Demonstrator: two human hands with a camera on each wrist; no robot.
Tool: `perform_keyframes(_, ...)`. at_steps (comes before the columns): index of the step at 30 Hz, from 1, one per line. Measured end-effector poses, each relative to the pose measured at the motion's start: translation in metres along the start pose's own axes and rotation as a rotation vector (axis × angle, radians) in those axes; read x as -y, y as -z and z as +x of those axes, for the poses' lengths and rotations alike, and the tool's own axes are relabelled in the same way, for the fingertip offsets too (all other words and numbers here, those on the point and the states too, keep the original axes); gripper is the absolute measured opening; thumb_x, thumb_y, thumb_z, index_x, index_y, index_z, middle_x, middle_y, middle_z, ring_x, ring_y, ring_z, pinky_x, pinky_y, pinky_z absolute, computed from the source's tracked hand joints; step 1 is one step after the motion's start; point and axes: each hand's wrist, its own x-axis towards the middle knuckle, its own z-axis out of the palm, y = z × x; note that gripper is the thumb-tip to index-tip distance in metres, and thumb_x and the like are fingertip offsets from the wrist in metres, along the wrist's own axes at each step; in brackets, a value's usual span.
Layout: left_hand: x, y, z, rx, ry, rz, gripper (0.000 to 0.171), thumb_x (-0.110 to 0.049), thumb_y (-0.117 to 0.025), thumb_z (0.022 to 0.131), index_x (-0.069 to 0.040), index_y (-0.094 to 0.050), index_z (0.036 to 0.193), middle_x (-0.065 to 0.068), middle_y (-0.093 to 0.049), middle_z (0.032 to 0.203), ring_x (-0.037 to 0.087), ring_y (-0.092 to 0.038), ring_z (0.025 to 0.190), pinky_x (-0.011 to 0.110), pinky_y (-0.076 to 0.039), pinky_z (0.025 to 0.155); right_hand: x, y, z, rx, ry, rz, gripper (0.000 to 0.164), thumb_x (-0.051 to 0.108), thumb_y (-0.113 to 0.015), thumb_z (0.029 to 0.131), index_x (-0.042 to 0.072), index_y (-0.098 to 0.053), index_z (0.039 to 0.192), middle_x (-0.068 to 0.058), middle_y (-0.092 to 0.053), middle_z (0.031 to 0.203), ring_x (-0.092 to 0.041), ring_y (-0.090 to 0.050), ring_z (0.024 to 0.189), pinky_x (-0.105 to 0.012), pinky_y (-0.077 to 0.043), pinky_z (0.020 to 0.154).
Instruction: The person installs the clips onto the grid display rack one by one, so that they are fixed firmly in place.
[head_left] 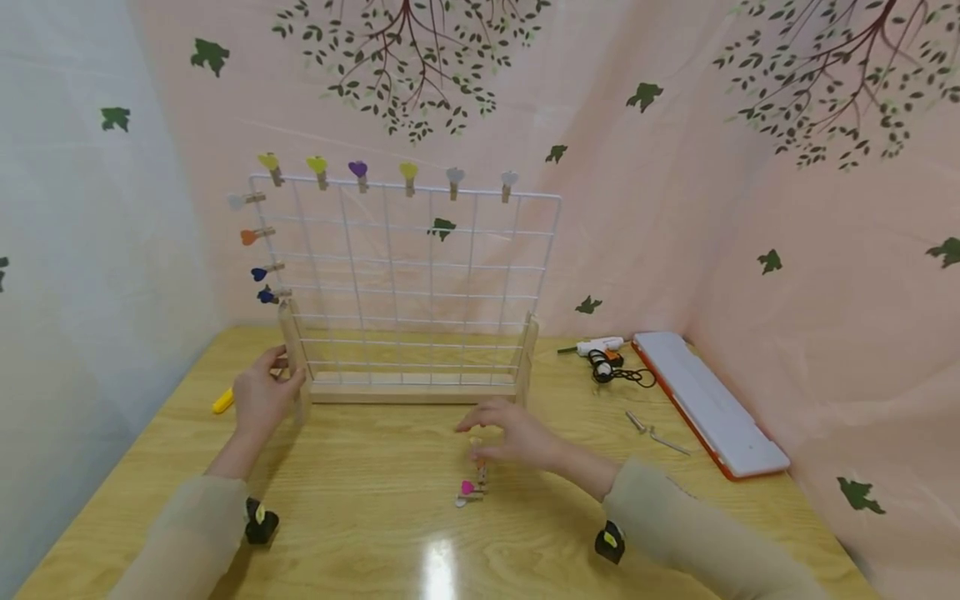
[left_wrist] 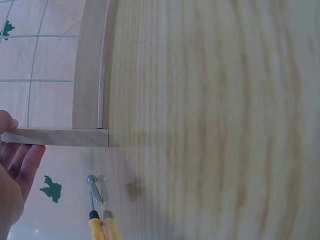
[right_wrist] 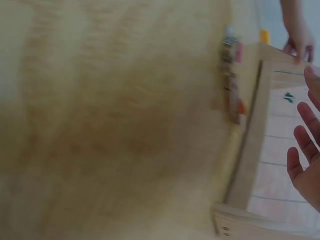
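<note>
Now, left hand (head_left: 262,392) gripping side post (left_wrist: 55,136) of wooden stand (head_left: 412,393), thumb opposite fingers. Right hand (head_left: 517,437) spread wide over loose heart clips (head_left: 468,488) on tabletop (head_left: 360,517), touch unclear. White wire grid (head_left: 431,265) upright in stand, clipped hearts (head_left: 358,169) lining top and left edges. Glue gun (head_left: 600,347) near flat case (head_left: 712,408).

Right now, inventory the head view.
Table: one, tan, below
Backdrop: one, pink, behind
Stand: one, beige, centre
Grid: one, white, in stand
Clips: ten, multicoloured, on grid
Loose clips: several, mixed, on table
Handle: one, yellow, table's left
Glue gun: one, white, black cord, right
Case: one, white and orange, right
Metal pieces: two, silver, by case
Sleeves: two, beige, forearms
Cameras: two, black, at wrists
Left hand: one, holding stand
Right hand: one, near loose clips
</note>
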Motion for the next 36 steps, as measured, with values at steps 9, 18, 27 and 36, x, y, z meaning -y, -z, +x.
perform_keyframes(9,-0.002,0.000,-0.001,0.012,0.010,-0.004,0.035,-0.010,-0.066,0.078,0.002,-0.059,0.110,0.021,-0.065,0.087,0.027,-0.062,0.065,0.024,-0.049,0.051,-0.013,-0.031,-0.009,0.186,0.136,-0.093,0.024,0.038,-0.066,0.077,0.028,-0.067,0.099,0.013,-0.056,0.095,-0.001,-0.040,0.083,-0.014,-0.032,0.072)
perform_keyframes(18,-0.002,0.000,-0.001,-0.004,0.003,0.006,0.035,-0.010,-0.066,0.077,0.002,-0.059,0.109,0.021,-0.065,0.086,0.028,-0.062,0.063,0.018,-0.044,0.050,-0.014,-0.034,-0.009,0.239,0.089,-0.114,0.015,0.038,-0.065,0.078,0.031,-0.067,0.091,0.021,-0.057,0.093,0.001,-0.040,0.086,-0.016,-0.029,0.074)
perform_keyframes(27,-0.003,-0.001,-0.001,-0.014,0.017,0.010,0.035,-0.011,-0.067,0.076,0.001,-0.060,0.109,0.020,-0.066,0.085,0.028,-0.062,0.063,0.030,-0.049,0.052,-0.009,-0.024,-0.008,0.242,0.002,0.171,0.006,0.026,-0.066,0.079,0.023,-0.066,0.084,0.017,-0.060,0.079,-0.002,-0.049,0.078,-0.017,-0.041,0.072)
perform_keyframes(36,-0.002,-0.002,-0.001,-0.005,0.022,0.023,0.035,-0.011,-0.066,0.077,0.001,-0.060,0.109,0.021,-0.065,0.086,0.028,-0.062,0.064,0.034,-0.050,0.052,0.020,0.037,0.004,0.129,-0.089,0.258,0.005,0.025,-0.063,0.083,0.020,-0.063,0.084,0.009,-0.061,0.081,-0.010,-0.055,0.075,-0.031,-0.046,0.072)
